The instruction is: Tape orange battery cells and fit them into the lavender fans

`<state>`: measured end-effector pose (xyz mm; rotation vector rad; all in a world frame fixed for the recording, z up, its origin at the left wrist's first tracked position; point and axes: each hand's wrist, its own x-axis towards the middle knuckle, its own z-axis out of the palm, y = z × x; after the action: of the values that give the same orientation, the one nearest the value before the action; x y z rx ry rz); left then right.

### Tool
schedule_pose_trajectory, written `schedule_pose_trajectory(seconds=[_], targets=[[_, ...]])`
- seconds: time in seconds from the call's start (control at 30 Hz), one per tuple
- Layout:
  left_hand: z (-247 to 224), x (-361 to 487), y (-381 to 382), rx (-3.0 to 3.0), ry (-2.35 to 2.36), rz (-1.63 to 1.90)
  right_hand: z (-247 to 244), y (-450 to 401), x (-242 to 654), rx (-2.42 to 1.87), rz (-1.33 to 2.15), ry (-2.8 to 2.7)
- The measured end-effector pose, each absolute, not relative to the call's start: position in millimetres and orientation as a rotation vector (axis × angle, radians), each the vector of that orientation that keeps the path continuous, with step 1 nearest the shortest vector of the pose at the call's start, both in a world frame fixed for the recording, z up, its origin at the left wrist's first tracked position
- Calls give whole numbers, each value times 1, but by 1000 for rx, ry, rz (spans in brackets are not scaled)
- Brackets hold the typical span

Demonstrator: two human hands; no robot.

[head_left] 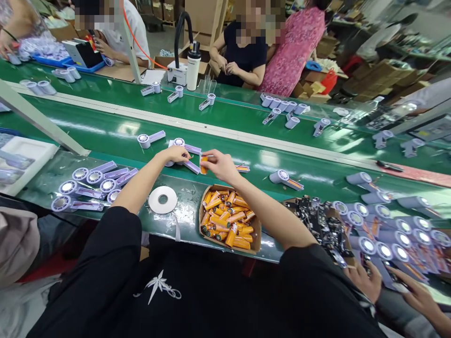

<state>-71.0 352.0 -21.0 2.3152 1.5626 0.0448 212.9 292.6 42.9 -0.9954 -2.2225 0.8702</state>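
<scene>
My right hand (220,165) pinches an orange battery cell (203,165) upright above the near edge of the green belt. Just left of it, my left hand (178,154) is closed by a purple fan unit (192,166), its fingertips at a small wire end. Another purple fan unit (179,142) lies right behind the left hand. Below my hands, a cardboard box (258,234) holds several orange cells (225,216). A white tape roll (162,200) lies on the ledge left of the box.
Several purple fans (95,177) lie at left, others (384,234) at right beside a box of circuit boards (322,225). Another person's hands (366,280) work at lower right. People sit across the green belt (232,150). A metal post (45,119) slants at left.
</scene>
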Motion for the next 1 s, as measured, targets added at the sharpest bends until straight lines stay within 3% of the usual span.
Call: schedule_pose_trajectory(seconds=[0.13,0.47,0.8,1.0], targets=[[-25,-63,349,2278,1677,89,19,328,168,-1143,604,-2637],[-32,-37,345,2203,1780,175,0,332,157,-1330,453,-2902],[-24,-18,340,2104,1926,293,39,313,178,-1339,384,-2951],[-16,11,304,2080,2018,526,50,248,235,-994,467,-3097]])
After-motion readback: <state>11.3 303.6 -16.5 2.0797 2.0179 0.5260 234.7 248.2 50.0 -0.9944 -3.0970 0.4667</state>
